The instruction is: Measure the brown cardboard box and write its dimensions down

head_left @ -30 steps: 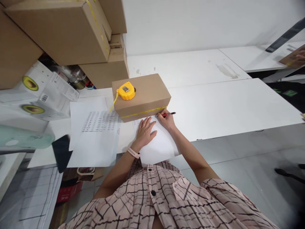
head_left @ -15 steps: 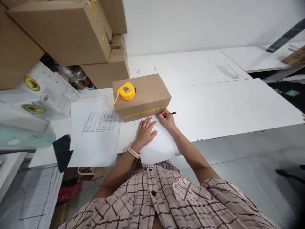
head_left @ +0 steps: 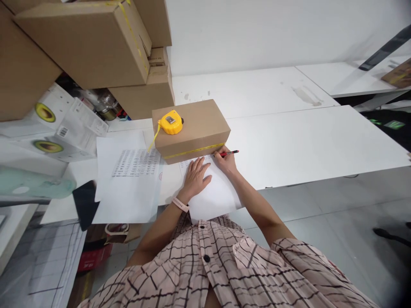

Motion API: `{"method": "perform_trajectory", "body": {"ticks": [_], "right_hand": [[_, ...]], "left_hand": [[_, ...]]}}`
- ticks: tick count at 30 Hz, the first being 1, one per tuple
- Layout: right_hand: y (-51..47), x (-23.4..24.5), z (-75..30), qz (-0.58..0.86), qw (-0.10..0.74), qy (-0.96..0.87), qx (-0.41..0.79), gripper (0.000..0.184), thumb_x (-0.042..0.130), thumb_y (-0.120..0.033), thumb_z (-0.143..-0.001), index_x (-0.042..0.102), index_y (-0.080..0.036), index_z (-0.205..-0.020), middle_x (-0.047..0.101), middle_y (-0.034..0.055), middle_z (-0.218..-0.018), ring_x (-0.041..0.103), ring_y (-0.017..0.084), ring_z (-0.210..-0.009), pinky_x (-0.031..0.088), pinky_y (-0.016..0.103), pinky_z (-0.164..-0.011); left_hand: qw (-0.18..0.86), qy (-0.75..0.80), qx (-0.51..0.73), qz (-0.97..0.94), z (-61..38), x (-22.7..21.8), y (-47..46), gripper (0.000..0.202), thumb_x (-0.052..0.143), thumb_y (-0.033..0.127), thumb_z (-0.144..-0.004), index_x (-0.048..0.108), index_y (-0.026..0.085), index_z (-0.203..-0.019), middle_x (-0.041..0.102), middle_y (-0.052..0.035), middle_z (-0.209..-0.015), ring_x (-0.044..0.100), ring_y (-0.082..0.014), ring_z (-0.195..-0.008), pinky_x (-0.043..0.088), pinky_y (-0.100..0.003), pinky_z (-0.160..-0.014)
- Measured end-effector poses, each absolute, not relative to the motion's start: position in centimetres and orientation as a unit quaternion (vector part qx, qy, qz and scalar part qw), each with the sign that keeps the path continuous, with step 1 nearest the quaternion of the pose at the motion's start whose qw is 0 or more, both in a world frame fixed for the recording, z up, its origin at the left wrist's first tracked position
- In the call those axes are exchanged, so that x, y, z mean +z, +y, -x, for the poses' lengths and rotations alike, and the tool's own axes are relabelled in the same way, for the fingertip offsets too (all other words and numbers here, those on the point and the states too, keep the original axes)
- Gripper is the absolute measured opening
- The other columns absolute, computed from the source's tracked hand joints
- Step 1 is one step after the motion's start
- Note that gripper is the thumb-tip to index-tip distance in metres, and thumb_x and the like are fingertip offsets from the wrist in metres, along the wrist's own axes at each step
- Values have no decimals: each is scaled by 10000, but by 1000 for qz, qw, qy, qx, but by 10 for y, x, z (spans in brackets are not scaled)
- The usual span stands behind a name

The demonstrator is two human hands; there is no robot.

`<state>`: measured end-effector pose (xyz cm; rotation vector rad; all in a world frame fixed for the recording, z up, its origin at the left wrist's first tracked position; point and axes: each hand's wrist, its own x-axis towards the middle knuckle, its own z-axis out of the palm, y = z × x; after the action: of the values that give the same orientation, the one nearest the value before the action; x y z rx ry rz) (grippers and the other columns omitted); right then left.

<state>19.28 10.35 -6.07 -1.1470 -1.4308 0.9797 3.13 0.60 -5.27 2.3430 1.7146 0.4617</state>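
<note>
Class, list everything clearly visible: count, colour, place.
pen: one, red-black, right hand
sheet: one, white, under left hand
carton: one, brown, centre
tape measure: one, yellow, on carton
printed papers: at least two, white, left
bottle: one, green, left
stacked boxes: several, brown, upper left
avocado boxes: count unclear, white, left
tables: several, white, under carton
wristband: one, pink, left wrist
shirt: one, pink checked, bottom
left hand: one, bare, on sheet
right hand: one, bare, around pen

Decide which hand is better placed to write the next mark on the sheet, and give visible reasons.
Probably the right hand: it grips the red pen near the top of the sheet. The left hand lies spread on that sheet, holding no pen.
</note>
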Motion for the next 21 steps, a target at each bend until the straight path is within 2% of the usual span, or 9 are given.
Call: {"method": "perform_trajectory", "body": {"ticks": [3,5,8,11,14,16,19,21], "right_hand": [[84,-53,-205,497,471,-626,373,227,571,-402,-883,479,-234,-762,486,-39,-683,438,132,-632,373,273,-617],[65,-51,-217,488,421,-696,318,148,522,-367,-940,581,-231,-941,591,11,-863,530,165,-777,426,295,-710],[43,-53,-232,477,317,-796,197,267,427,-221,-967,647,-236,-1116,606,82,-1054,535,234,-974,440,344,-796],[35,-60,-235,487,257,-827,115,384,393,-95,-928,672,-208,-1166,614,119,-1052,508,256,-942,443,371,-809],[36,-68,-231,500,266,-820,84,491,377,-14,-879,658,-197,-1237,617,120,-1012,510,257,-914,456,374,-815],[38,-71,-230,504,288,-810,87,518,374,-2,-867,640,-194,-1268,612,115,-984,520,259,-911,471,373,-801],[40,-75,-231,502,317,-799,101,470,381,-37,-898,634,-191,-1262,616,117,-986,540,263,-919,489,384,-801],[40,-76,-233,497,325,-797,109,421,384,-69,-922,651,-194,-1223,626,120,-996,554,263,-921,496,392,-808]], "left_hand": [[106,582,160,-790,-31,-52,6,511,556,360,-962,538,173,-1437,365,-151,-1635,289,-304,-1537,200,-518,-1268],[112,583,163,-788,-31,-52,7,510,562,361,-961,543,169,-1433,373,-151,-1631,296,-303,-1534,203,-515,-1268],[119,582,172,-786,-31,-55,7,502,578,349,-954,555,162,-1420,390,-155,-1620,306,-309,-1529,207,-523,-1266],[120,585,200,-777,-34,-55,5,450,615,307,-922,603,164,-1348,463,-167,-1569,371,-326,-1492,252,-550,-1246],[87,564,307,-761,-35,-37,5,337,571,258,-937,634,180,-1259,607,-153,-1425,530,-289,-1365,404,-498,-1166],[25,542,408,-734,-28,-11,11,292,531,258,-963,625,198,-1233,669,-132,-1322,594,-257,-1277,454,-460,-1117],[-73,551,505,-661,-7,38,33,277,544,283,-962,598,208,-1222,680,-125,-1259,590,-272,-1260,395,-496,-1151],[-85,590,509,-621,12,66,54,397,616,295,-914,554,197,-1294,613,-149,-1360,513,-307,-1342,334,-529,-1185]]}}
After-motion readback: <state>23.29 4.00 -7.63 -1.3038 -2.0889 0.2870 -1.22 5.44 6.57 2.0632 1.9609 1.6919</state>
